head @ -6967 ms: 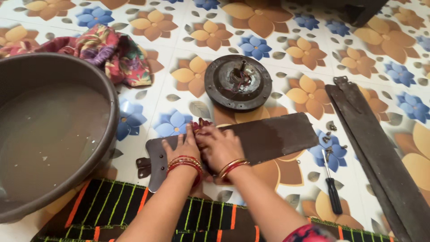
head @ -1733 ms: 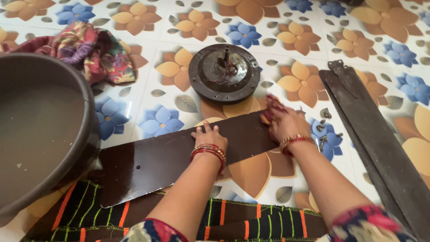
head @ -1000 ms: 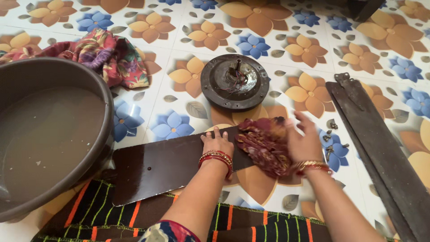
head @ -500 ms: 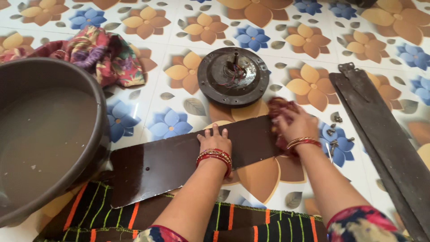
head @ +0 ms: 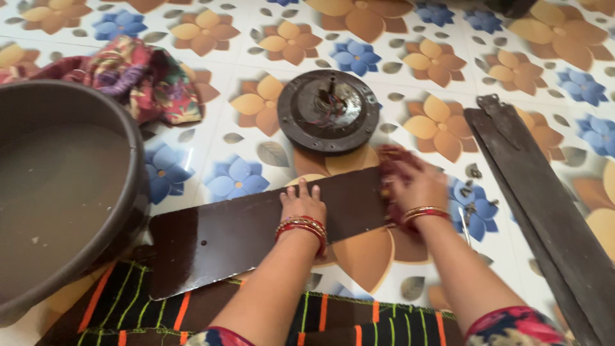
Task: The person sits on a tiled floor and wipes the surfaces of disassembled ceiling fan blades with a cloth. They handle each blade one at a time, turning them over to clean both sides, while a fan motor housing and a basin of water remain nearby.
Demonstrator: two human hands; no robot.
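Observation:
A dark brown fan blade (head: 237, 234) lies wet and glossy on the flowered floor in front of me. My left hand (head: 302, 204) presses flat on its middle, fingers spread. My right hand (head: 415, 186) is at the blade's right end, closed on a dark red rag (head: 392, 161) that rests on the blade tip. Both wrists wear red and gold bangles.
A large grey basin of murky water (head: 57, 186) stands at the left, a crumpled patterned cloth (head: 138, 77) behind it. The round fan motor (head: 328, 110) sits beyond the blade. More blades (head: 541, 205) lie at the right, with loose screws (head: 471, 192). A striped mat (head: 256, 314) is under me.
Seven seconds ago both hands rubbed the blade's bracket end; the blade has since been slid left. My right hand has wiped the rag back and forth over the right end.

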